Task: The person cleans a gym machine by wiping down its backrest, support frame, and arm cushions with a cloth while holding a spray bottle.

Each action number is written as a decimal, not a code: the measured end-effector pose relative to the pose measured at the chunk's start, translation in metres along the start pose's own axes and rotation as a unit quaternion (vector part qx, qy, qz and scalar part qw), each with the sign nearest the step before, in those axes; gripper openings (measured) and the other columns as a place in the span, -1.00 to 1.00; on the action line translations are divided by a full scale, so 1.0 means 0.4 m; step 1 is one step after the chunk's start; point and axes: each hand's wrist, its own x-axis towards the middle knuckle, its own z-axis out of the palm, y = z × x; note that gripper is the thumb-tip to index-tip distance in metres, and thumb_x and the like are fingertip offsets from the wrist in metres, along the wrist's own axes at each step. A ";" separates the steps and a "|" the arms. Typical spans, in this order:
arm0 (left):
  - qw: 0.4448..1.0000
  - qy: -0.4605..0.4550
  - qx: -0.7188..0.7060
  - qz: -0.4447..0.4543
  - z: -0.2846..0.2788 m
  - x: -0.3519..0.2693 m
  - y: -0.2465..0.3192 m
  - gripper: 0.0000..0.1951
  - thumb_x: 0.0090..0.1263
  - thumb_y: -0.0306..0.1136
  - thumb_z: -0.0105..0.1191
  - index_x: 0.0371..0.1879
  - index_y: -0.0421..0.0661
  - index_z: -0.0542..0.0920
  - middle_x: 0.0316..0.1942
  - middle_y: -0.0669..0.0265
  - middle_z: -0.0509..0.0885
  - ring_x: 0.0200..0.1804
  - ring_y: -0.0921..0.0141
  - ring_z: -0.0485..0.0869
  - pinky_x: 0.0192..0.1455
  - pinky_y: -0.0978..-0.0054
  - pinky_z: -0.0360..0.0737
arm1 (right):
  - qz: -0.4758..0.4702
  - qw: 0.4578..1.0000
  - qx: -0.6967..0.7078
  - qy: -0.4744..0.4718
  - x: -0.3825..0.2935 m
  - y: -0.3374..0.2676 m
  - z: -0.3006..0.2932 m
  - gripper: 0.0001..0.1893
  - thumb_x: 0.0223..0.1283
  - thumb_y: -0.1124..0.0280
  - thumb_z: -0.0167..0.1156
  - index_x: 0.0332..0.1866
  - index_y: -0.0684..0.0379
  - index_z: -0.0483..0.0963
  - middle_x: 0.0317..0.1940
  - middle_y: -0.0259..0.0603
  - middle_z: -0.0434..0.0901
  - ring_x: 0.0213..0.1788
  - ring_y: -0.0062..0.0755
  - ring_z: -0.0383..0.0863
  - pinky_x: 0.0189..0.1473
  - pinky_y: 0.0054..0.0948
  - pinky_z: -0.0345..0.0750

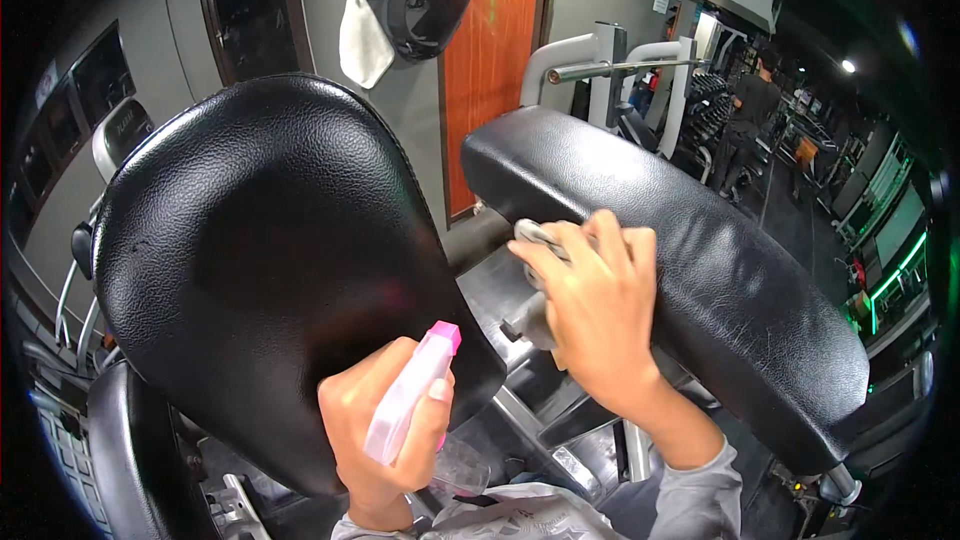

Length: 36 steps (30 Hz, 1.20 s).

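Note:
My left hand (382, 420) is closed round the neck of a spray bottle (412, 397) with a white and pink trigger head; part of its clear body shows below the hand. The bottle is over the lower right edge of a black padded seat or backrest (262, 240). My right hand (600, 300) grips a bunched grey cloth (536, 236) at the near side of a long black padded cushion (675, 240). Whether that hand touches the cushion cannot be told.
Metal frame bars (525, 420) run below the pads. Beyond the long cushion stands a rack with a barbell (592, 71). A white towel (366, 37) hangs on the wall by an orange wooden door (487, 75). Another person (750, 112) stands far off at the right.

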 end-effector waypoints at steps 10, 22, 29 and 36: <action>0.999 0.011 0.028 0.039 0.015 0.003 -0.011 -0.85 0.17 -0.42 0.11 -0.56 -0.24 0.54 -0.71 0.23 0.42 -0.71 0.31 0.40 -0.59 0.41 0.28 | -0.016 0.999 -0.025 0.020 0.142 -0.006 0.214 -0.69 -0.13 0.46 0.37 -0.18 -0.09 0.69 -0.27 -0.39 0.64 -0.08 -0.34 0.51 0.00 -0.26 0.31; 0.999 0.008 -0.016 0.045 0.001 0.007 -0.017 -0.82 0.22 -0.43 0.10 -0.59 -0.23 0.49 -0.73 0.25 0.38 -0.72 0.40 0.33 -0.59 0.43 0.20 | -0.028 0.999 0.000 -0.045 -0.017 0.019 -0.028 -0.71 -0.07 0.45 0.32 -0.16 -0.02 0.70 -0.19 -0.41 0.66 -0.07 -0.33 0.50 -0.03 -0.32 0.32; 0.999 0.003 0.007 0.050 0.015 0.007 -0.016 -0.80 0.23 -0.42 0.11 -0.58 -0.23 0.47 -0.72 0.23 0.33 -0.71 0.37 0.28 -0.58 0.42 0.19 | 0.051 0.998 0.005 -0.044 -0.052 0.041 -0.131 -0.54 -0.18 0.48 0.41 -0.03 -0.10 0.68 -0.17 -0.49 0.63 -0.13 -0.36 0.47 -0.06 -0.32 0.30; 0.998 0.004 -0.010 0.066 0.019 0.014 -0.008 -0.82 0.26 -0.46 0.11 -0.55 -0.25 0.48 -0.73 0.25 0.34 -0.70 0.43 0.30 -0.58 0.44 0.20 | 0.001 0.996 -0.036 0.080 0.083 0.045 0.030 -0.78 0.01 0.37 0.36 -0.17 -0.01 0.70 -0.33 -0.37 0.65 -0.12 -0.32 0.52 -0.04 -0.27 0.34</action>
